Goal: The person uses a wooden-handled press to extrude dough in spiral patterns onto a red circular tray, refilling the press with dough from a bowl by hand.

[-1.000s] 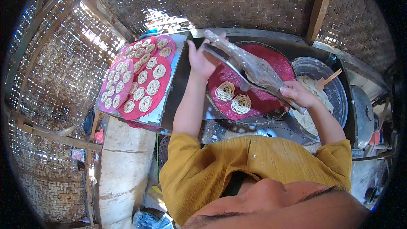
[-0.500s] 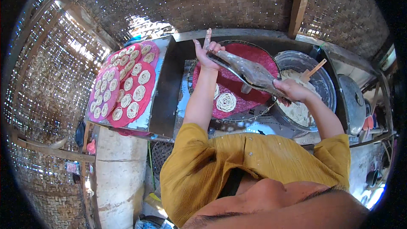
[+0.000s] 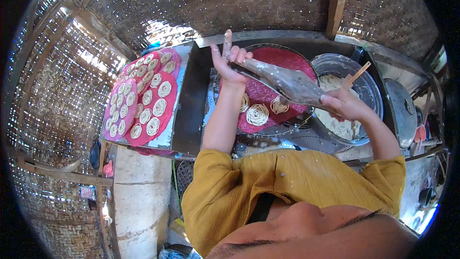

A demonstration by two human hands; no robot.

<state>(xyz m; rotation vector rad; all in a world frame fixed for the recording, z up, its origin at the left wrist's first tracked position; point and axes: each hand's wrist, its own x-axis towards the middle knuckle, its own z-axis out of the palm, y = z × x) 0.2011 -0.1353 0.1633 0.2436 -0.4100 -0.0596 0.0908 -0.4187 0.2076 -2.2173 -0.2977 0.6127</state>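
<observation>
My left hand (image 3: 231, 66) and my right hand (image 3: 346, 104) grip opposite ends of a long, worn two-handled press (image 3: 292, 85). Two fingers of the left hand point upward while the others wrap over the handle. The press hangs slantwise over a round pink-red mat (image 3: 285, 59), its right end nearer me. Beneath its middle, a coil of pale dough strands (image 3: 279, 105) lies on the mat, partly covered by the press. A finished-looking round dough coil (image 3: 257, 114) sits beside it, and another coil shows partly behind my left forearm.
On the left, pink and purple mats (image 3: 161, 115) carry several dough coils. To the right stands a large basin (image 3: 375, 82) of pale dough (image 3: 334, 125) with a wooden-handled spatula (image 3: 358, 73) in it. A grey metal lid (image 3: 400, 110) leans beyond. Woven bamboo walls (image 3: 239, 5) enclose the place.
The press has tilted and shifted slightly, with my left hand moving up and left and my right hand a little right. A coil under the press now shows on the mat.
</observation>
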